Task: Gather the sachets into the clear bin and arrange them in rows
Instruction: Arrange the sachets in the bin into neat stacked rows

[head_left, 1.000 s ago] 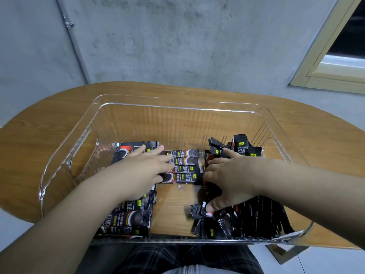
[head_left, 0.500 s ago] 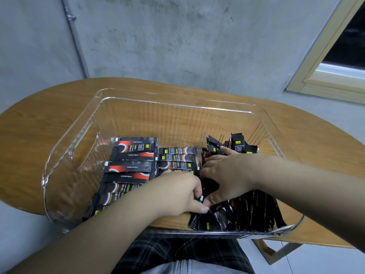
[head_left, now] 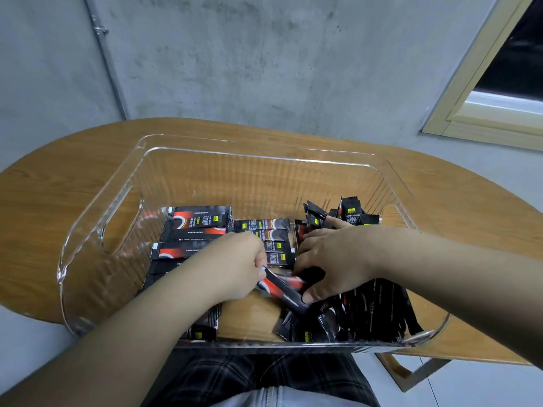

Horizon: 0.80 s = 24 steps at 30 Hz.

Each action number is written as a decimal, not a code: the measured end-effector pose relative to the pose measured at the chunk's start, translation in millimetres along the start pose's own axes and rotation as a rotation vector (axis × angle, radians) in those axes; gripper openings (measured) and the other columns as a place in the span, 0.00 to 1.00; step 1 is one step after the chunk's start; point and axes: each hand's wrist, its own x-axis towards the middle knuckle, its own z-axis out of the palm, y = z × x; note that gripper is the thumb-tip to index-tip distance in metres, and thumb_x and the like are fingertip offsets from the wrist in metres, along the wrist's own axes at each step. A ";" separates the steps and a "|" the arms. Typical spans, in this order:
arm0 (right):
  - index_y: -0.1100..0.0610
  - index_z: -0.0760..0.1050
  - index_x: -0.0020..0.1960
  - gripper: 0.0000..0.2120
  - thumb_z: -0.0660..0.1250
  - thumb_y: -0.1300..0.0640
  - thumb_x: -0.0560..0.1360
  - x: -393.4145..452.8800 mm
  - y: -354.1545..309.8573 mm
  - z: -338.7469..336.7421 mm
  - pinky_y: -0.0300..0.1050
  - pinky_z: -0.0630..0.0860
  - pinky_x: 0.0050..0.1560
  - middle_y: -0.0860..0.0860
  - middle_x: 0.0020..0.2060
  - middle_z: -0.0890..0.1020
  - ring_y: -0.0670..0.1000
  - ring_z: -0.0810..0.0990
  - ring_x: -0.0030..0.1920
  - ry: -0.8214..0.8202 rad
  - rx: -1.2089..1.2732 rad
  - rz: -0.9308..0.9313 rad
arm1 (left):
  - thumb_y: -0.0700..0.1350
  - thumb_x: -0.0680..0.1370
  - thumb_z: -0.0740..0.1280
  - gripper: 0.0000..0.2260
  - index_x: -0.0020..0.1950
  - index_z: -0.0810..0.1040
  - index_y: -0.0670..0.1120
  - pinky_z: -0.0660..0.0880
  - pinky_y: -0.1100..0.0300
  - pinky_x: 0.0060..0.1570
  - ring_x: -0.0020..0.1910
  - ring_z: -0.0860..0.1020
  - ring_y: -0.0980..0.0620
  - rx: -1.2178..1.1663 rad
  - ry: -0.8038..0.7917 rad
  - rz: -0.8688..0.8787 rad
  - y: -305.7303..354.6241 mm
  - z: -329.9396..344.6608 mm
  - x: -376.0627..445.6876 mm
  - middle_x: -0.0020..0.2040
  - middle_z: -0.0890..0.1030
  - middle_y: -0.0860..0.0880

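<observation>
Black sachet [head_left: 283, 289] — pinched in left-hand fingers [head_left: 260, 261].

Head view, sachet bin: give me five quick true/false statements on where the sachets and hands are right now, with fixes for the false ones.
1. The left hand pinches a single sachet that lies at a slant. True.
2. The flat rows of sachets lie on the right side of the clear bin. False: they lie on its left and middle; the right side holds a loose pile.
3. The right hand rests outside the bin on the table. False: it is inside the bin, on the loose pile.
4. Some sachets at the far right stand up on end. True.
5. The bin is opaque. False: it is clear, and the wood shows through it.
</observation>
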 end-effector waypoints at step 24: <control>0.49 0.64 0.71 0.25 0.55 0.39 0.78 -7.5 2.6 6.3 0.59 0.40 0.74 0.46 0.72 0.64 0.47 0.51 0.76 0.061 -0.006 0.013 | 0.37 0.77 0.60 0.12 0.51 0.70 0.54 0.65 0.60 0.32 0.45 0.75 0.50 -0.021 0.145 -0.127 2.5 13.2 1.6 0.43 0.76 0.52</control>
